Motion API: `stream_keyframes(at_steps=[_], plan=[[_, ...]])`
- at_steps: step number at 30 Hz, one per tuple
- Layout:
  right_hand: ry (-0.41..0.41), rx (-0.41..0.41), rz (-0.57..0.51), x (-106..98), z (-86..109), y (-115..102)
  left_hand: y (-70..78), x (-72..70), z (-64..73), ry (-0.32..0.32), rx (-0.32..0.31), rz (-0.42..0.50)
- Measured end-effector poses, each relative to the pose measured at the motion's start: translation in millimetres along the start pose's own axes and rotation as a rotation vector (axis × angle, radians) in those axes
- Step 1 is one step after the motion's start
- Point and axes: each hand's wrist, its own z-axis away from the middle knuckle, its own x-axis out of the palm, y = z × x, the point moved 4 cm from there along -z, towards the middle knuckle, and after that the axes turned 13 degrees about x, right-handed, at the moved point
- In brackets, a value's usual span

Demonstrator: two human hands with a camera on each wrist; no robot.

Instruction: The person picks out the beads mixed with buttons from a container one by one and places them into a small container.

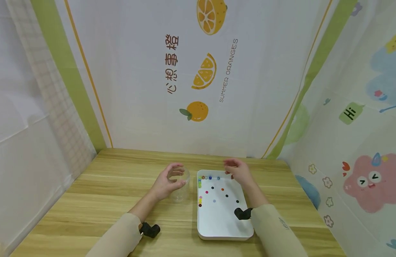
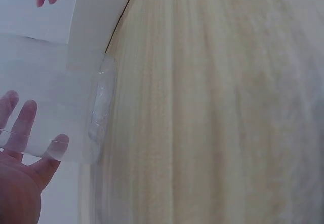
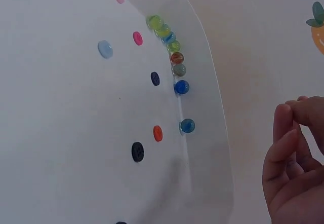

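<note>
In the head view my left hand (image 1: 167, 182) curls round a clear plastic jar (image 1: 179, 194) standing on the table left of the tray; its fingers show through the wall in the left wrist view. My right hand (image 1: 239, 172) hangs over the far right corner of the white tray (image 1: 222, 223), fingers loosely bent. Nothing is visible between those fingers in the right wrist view. Along the tray's far edge lie several glass marbles, among them a blue marble (image 3: 182, 86). Loose buttons are scattered on the tray floor, including a black button (image 3: 137, 152) and an orange button (image 3: 158, 133).
The tray sits on a wood-grain table (image 1: 121, 185), close to the jar's right side. Yellow and pink pieces (image 1: 200, 201) line the tray's left wall. Printed white curtains (image 1: 146, 117) hang behind and at both sides of the table. Each wrist wears a black camera (image 1: 150, 230).
</note>
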Motion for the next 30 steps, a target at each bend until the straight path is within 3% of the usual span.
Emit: stream_keyframes(at_steps=[10,20,30], plan=[[0.032,0.057,0.127,16.6,-3.6,14.7,0.9,0.7,-1.0,-0.003,0.004,-0.005],[0.057,0.115,0.161,24.9,-1.8,24.0,1.7,0.3,0.2,0.001,-0.005,0.020],[0.066,0.116,0.199,32.0,-2.9,30.0,0.1,0.7,0.0,0.005,-0.010,0.012]])
